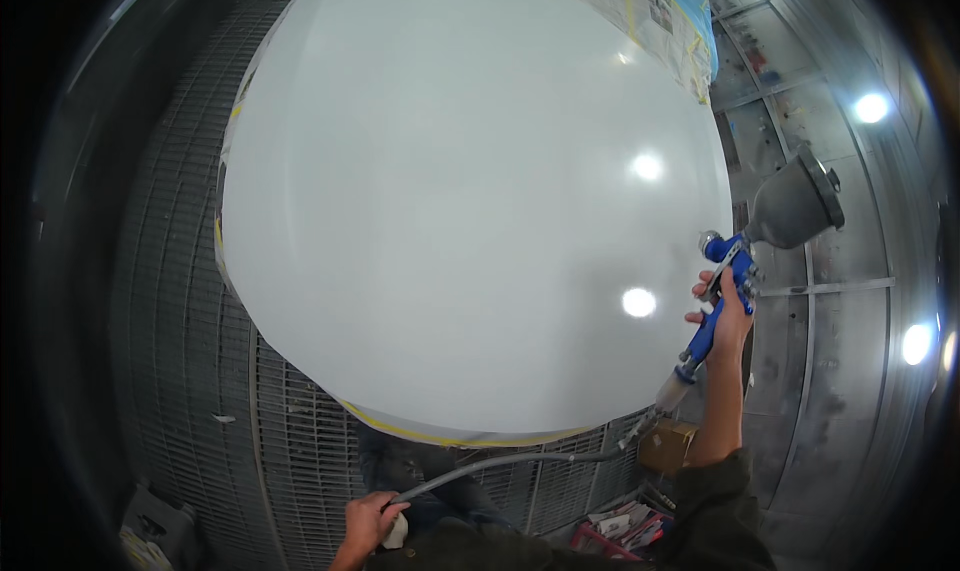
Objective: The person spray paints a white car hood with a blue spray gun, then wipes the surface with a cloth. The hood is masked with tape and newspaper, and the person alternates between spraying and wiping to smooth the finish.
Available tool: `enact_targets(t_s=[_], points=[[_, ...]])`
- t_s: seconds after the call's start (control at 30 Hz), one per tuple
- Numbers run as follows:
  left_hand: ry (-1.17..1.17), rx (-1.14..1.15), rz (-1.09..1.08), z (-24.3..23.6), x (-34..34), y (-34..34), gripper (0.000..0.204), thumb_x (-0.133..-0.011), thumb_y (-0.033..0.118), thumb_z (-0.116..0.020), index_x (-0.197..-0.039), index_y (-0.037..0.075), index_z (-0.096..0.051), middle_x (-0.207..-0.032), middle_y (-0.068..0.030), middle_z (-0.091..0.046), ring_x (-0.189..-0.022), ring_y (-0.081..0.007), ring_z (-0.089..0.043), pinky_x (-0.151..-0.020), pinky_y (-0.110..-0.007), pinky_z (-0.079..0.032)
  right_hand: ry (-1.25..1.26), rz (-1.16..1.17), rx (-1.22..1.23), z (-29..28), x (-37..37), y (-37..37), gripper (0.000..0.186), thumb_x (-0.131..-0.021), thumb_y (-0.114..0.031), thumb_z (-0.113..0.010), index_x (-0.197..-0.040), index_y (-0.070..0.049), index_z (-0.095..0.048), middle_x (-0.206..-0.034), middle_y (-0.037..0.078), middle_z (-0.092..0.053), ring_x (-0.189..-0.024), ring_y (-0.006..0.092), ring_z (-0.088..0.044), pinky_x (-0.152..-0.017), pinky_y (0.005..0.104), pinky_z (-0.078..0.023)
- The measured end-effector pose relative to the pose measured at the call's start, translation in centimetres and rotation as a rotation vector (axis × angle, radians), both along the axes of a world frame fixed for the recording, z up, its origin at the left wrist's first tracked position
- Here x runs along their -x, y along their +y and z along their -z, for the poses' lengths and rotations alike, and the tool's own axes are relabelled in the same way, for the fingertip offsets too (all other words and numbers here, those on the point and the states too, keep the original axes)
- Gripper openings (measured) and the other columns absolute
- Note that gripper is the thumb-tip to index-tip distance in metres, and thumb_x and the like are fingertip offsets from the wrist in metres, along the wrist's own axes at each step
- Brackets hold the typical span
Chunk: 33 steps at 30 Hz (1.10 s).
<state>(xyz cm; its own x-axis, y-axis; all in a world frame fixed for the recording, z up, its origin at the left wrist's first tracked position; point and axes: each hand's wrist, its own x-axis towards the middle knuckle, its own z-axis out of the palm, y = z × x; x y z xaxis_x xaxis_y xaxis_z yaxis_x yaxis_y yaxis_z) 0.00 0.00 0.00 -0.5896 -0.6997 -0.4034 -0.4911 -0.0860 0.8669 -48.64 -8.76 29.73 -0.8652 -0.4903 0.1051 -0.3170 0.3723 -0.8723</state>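
My right hand [728, 311] grips a blue spray gun [730, 261] with a grey paint cup [795, 206] angled up to the right. The gun is at the right edge of a large white glossy panel [450, 201], whose edges carry yellow tape and masking paper [650, 21]. A grey hose [510, 457] runs from the gun's lower end down to my left hand [368, 521], which is closed around it below the panel's near edge. A pale item [397, 534] lies against that hand; I cannot make out what it is.
A metal grate floor [180, 301] runs along the left and beneath. A cardboard box [668, 445] and a pink bin of papers [625, 534] are at lower right. A grey case [160, 519] stands at lower left. A panelled wall with lights [830, 321] rises on the right.
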Motion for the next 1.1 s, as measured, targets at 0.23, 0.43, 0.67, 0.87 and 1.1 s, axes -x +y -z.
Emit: enact_targets(t_s=[0.23,0.43,0.67,0.87,1.1], points=[[-0.09,0.023,0.023,-1.3,-3.1,-0.1,0.026,-0.076,0.022,-0.081,-0.092,0.003,-0.075,-0.089,-0.0151,-0.073,-0.077,-0.031,-0.071,-0.067,-0.037,-0.056,-0.584,-0.432,0.098,2.7,-6.7,5.4,0.048,-0.099,-0.043,-0.053,-0.114,0.002,-0.057,-0.1,0.015,-0.062,-0.086,0.0194,-0.063,-0.045,0.0273,-0.057],[-0.089,0.028,0.059,1.6,-3.5,0.5,0.022,-0.075,0.016,-0.081,-0.094,0.005,-0.075,-0.091,-0.014,-0.073,-0.079,-0.0313,-0.071,-0.069,-0.037,-0.056,-0.67,-0.534,0.076,5.1,-8.4,5.3,0.055,-0.097,-0.048,-0.055,-0.107,0.006,-0.055,-0.088,0.016,-0.058,-0.072,0.0168,-0.062,-0.044,0.0243,-0.055],[-0.086,0.032,0.078,4.9,-4.0,1.5,0.023,-0.074,0.015,-0.081,-0.093,0.002,-0.074,-0.09,-0.0156,-0.073,-0.079,-0.0324,-0.071,-0.07,-0.039,-0.056,-0.548,-0.219,0.178,8.3,-4.8,11.3,0.052,-0.1,-0.048,-0.049,-0.1,0.003,-0.058,-0.077,0.01,-0.057,-0.052,0.0122,-0.055,-0.041,0.0222,-0.05],[-0.023,0.013,0.163,7.7,-1.7,2.5,0.025,-0.073,0.019,-0.082,-0.09,0.002,-0.074,-0.082,-0.0161,-0.071,-0.075,-0.0341,-0.068,-0.066,-0.039,-0.054,-0.35,-0.011,0.192,11.0,-0.2,16.9,0.033,-0.1,-0.035,-0.056,-0.102,-0.001,-0.059,-0.086,0.006,-0.061,-0.075,0.0135,-0.061,-0.042,0.0268,-0.051],[-0.091,0.065,0.308,9.3,0.1,5.3,0.028,-0.078,0.029,-0.08,-0.089,0.005,-0.074,-0.081,-0.0133,-0.071,-0.072,-0.0321,-0.068,-0.063,-0.04,-0.053,0.026,0.215,0.007,12.1,0.0,19.3,0.032,-0.1,-0.031,-0.056,-0.109,-0.001,-0.062,-0.091,0.007,-0.064,-0.079,0.0141,-0.063,-0.046,0.0285,-0.054]])
